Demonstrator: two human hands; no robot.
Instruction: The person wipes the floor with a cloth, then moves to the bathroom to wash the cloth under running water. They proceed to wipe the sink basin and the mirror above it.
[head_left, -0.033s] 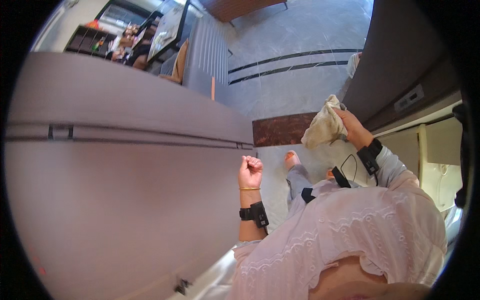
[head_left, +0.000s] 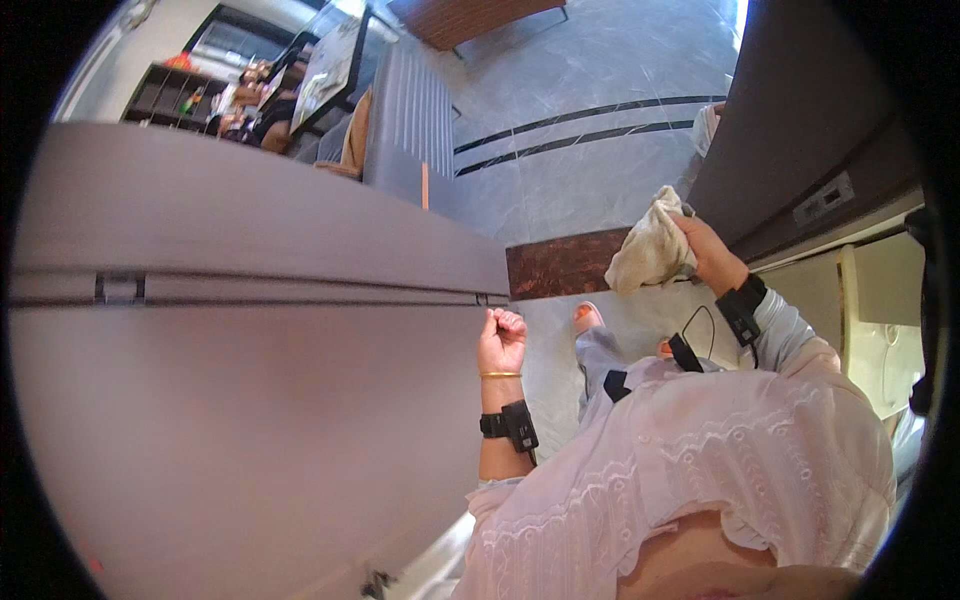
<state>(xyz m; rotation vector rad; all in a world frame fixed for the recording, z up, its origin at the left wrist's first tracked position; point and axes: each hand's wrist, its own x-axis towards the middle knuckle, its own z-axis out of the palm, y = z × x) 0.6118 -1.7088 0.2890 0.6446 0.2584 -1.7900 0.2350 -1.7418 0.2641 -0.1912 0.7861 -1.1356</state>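
Observation:
A crumpled cream cloth (head_left: 648,245) hangs from my right hand (head_left: 712,255), whose fingers are closed round its upper right side. This hand is held out ahead of me, beside the dark panel on the right. My left hand (head_left: 502,342) is curled into a fist, palm side showing, at the right edge of a large grey-brown panel (head_left: 250,400). Whether anything sits inside that fist, or whether it touches the panel's edge, I cannot tell.
A dark panel (head_left: 800,130) with a fitted plate (head_left: 823,198) rises on the right. A reddish-brown threshold strip (head_left: 560,265) crosses the grey floor ahead. Beyond are a ribbed grey seat back (head_left: 412,130), a table (head_left: 332,60) and a brown bench (head_left: 470,18).
The panel's dark groove sits slightly lower in view, and the room beyond has shifted a little. Both hands keep nearly the same place and the cloth stays in my right hand.

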